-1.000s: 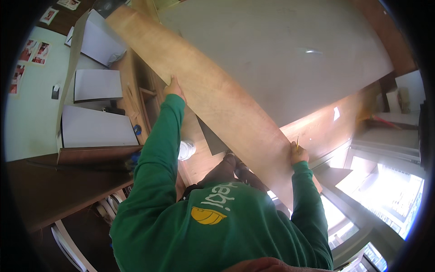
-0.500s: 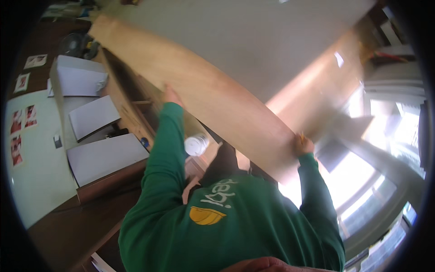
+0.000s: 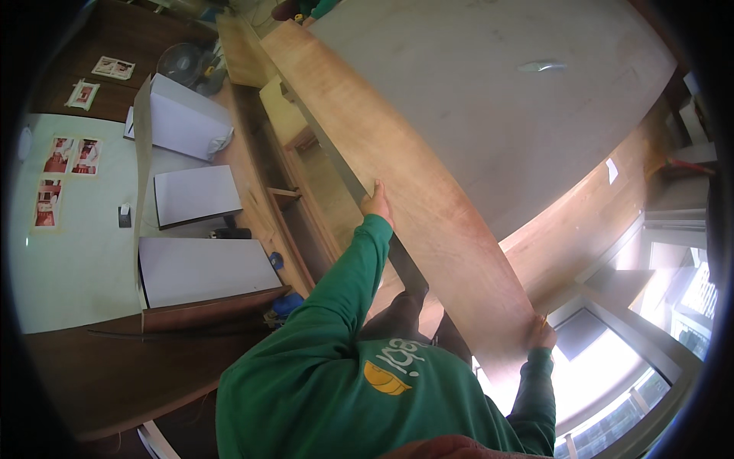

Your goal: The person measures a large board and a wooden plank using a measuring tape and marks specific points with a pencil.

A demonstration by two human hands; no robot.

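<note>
A long, pale wooden board (image 3: 428, 183) slants across the view from the far left down to the near right, in front of my body. My left hand (image 3: 377, 206) grips its left edge around the middle, thumb on the face and fingers hidden underneath. At the near right corner, my right hand (image 3: 541, 334) is closed on the board's edge. A thin orange thing shows by the right fingers, too small to make out. Beyond the board lies a large grey panel (image 3: 505, 99), with its edge partly covered by the board.
White panels (image 3: 199, 271) lean along a wooden cabinet frame (image 3: 283, 199) at left. A fan (image 3: 181, 65) stands farther back. A green-sleeved co-worker's arm (image 3: 321, 9) shows at the far edge. Bright windows (image 3: 612, 359) are at right, and a dark brown tabletop (image 3: 99, 367) at near left.
The board now slants more steeply, and the view has shifted so that surroundings appear farther right. Both hands keep their hold. The white bucket by my left arm is out of sight.
</note>
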